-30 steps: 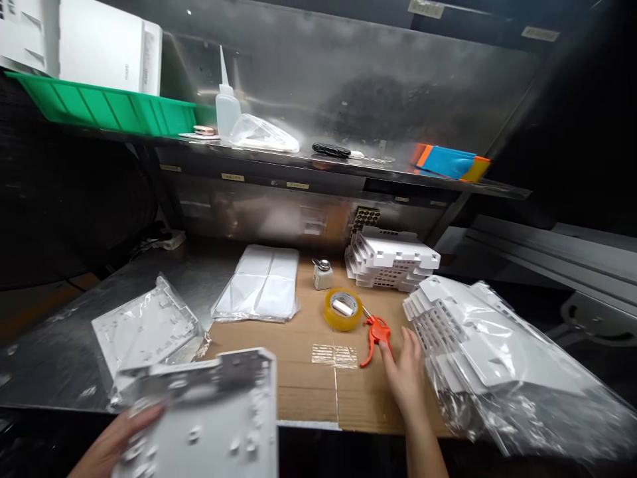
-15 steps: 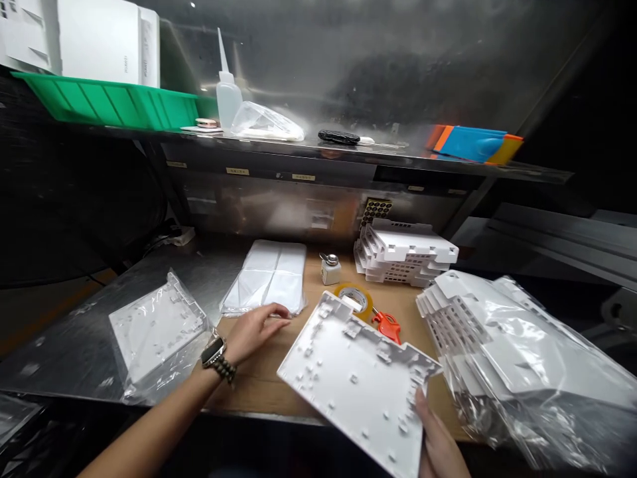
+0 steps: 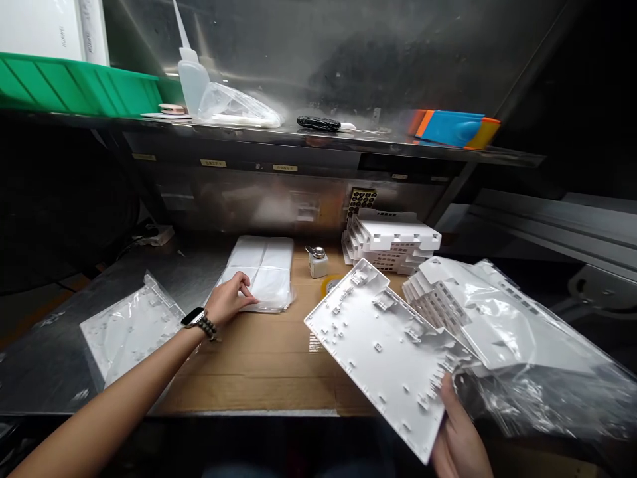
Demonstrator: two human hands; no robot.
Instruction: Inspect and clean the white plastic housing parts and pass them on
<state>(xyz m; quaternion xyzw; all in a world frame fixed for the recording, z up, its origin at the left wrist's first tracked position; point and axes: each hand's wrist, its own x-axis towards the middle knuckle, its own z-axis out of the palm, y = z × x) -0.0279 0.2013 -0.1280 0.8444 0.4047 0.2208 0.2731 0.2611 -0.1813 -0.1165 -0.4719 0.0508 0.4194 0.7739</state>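
My right hand (image 3: 458,435) grips the near corner of a flat white plastic panel (image 3: 383,345) and holds it tilted above the cardboard sheet (image 3: 259,358). My left hand (image 3: 229,300), with a watch and bead bracelet at the wrist, rests on the near edge of a stack of clear plastic bags (image 3: 261,272), its fingers curled in a pinch at the edge. What the fingers hold, if anything, I cannot make out.
A bagged white panel (image 3: 129,328) lies at the left. A stack of white panels (image 3: 393,242) stands at the back, with more in a plastic bag (image 3: 497,332) at the right. A small dispenser bottle (image 3: 317,261) and a tape roll (image 3: 328,284) sit mid-table. The shelf above carries a green bin (image 3: 74,86) and a squeeze bottle (image 3: 192,66).
The panel passed from my left hand to my right and moved right. My left hand reached forward onto the stack of bags. The panel now hides the scissors and most of the tape.
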